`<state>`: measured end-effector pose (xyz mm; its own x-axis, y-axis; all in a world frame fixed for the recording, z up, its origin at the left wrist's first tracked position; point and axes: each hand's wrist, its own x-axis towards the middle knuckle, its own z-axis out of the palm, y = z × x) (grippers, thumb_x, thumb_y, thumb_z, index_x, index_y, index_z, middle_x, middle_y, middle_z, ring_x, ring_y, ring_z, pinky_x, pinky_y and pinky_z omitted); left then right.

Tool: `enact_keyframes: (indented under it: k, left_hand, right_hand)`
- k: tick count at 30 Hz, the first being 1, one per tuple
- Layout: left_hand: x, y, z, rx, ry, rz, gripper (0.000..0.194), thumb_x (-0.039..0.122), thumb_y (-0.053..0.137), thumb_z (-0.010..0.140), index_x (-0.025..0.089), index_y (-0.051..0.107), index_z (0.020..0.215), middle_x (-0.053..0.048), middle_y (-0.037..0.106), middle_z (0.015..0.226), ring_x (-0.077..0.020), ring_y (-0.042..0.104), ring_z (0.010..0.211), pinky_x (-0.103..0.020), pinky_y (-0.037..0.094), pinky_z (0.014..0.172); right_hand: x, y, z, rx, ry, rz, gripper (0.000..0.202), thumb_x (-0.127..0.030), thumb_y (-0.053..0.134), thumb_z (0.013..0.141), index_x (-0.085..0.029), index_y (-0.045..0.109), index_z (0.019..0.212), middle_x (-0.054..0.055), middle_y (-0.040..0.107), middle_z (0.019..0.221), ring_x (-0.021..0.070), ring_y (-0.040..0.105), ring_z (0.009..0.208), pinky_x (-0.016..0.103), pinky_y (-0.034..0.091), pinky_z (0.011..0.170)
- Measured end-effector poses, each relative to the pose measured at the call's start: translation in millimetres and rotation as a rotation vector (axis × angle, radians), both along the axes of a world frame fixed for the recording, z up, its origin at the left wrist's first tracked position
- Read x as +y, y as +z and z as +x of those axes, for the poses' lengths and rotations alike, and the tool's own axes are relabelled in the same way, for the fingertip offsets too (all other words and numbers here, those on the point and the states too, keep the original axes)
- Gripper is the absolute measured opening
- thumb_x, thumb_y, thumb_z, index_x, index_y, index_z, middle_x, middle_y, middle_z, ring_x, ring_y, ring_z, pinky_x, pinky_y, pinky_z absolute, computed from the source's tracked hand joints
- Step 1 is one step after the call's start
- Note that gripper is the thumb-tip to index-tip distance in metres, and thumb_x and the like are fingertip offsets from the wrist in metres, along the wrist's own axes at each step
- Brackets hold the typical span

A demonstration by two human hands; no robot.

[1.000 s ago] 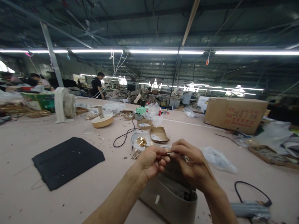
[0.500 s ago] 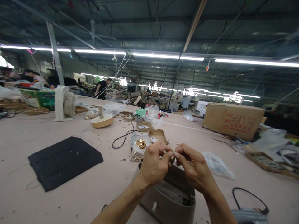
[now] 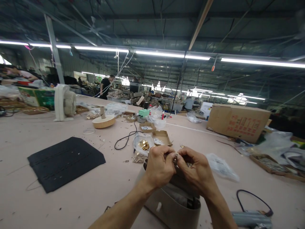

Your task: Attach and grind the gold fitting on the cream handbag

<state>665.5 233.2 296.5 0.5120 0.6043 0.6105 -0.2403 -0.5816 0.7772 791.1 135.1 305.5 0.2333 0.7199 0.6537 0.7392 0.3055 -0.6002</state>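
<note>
A taupe handbag (image 3: 171, 206) stands upright on the table in front of me, its top open and pale lining showing. My left hand (image 3: 158, 165) and my right hand (image 3: 195, 168) meet over the bag's far upper edge. Both are closed, thumbs and forefingers pinching a taupe part of the bag. A small shiny metal fitting (image 3: 176, 156) shows between the fingertips, its exact shape too small to tell. The fingers hide most of the pinched part. Just beyond my left hand sits a plastic bag of gold-coloured metal pieces (image 3: 144, 145).
A black sheet (image 3: 66, 163) lies at left, near a tape roll (image 3: 104, 121) and white fan (image 3: 64, 103). Small cardboard trays (image 3: 162, 138) stand ahead. At right are a crumpled clear bag (image 3: 222, 167), a grey tool with a black cord (image 3: 251, 219) and a large carton (image 3: 238, 122).
Both hands keep their pinch at the bag's edge; the fingertips have shifted slightly and the metal fitting shows more clearly. A person in the background has straightened up.
</note>
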Motion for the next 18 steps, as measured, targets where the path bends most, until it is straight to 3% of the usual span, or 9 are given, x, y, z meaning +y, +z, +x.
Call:
enact_keyframes:
  k: [4, 10, 14, 18]
  left_hand:
    - [0, -0.2, 0, -0.014, -0.01, -0.041, 0.023, 0.02, 0.057, 0.091, 0.016, 0.072, 0.074, -0.002, 0.061, 0.052, -0.0152, 0.059, 0.048, -0.023, 0.045, 0.054]
    - [-2, 1.1, 1, -0.002, 0.078, 0.007, 0.021, 0.019, 0.059, 0.088, 0.015, 0.073, 0.073, -0.005, 0.065, 0.06, -0.0168, 0.062, 0.055, -0.023, 0.044, 0.053]
    - [-7, -0.2, 2, 0.031, 0.039, -0.004, 0.021, 0.02, 0.059, 0.089, 0.015, 0.074, 0.075, -0.005, 0.066, 0.061, -0.0171, 0.062, 0.054, -0.023, 0.045, 0.052]
    - [-6, -2.3, 3, 0.059, -0.002, -0.072, 0.023, 0.023, 0.059, 0.091, 0.015, 0.073, 0.075, -0.005, 0.065, 0.057, -0.0165, 0.061, 0.049, -0.022, 0.044, 0.048]
  right_hand:
    - [3, -1.8, -2, -0.01, -0.018, 0.014, 0.02, -0.033, 0.06, 0.099, -0.018, 0.068, 0.087, 0.0, 0.065, 0.077, 0.0131, 0.058, 0.067, 0.023, 0.046, 0.063]
    - [4, -3.4, -3, 0.004, -0.053, 0.016, 0.026, -0.037, 0.061, 0.1, -0.018, 0.068, 0.085, 0.001, 0.065, 0.075, 0.0141, 0.058, 0.065, 0.025, 0.045, 0.061]
    - [4, -5.2, 2, 0.071, -0.067, 0.031, 0.037, -0.046, 0.063, 0.099, -0.018, 0.065, 0.075, 0.0, 0.06, 0.064, 0.0138, 0.053, 0.057, 0.025, 0.041, 0.055]
    - [2, -5.4, 8, 0.03, -0.036, -0.02, 0.033, -0.044, 0.062, 0.1, -0.019, 0.067, 0.08, 0.002, 0.063, 0.068, 0.0151, 0.056, 0.06, 0.026, 0.041, 0.058]
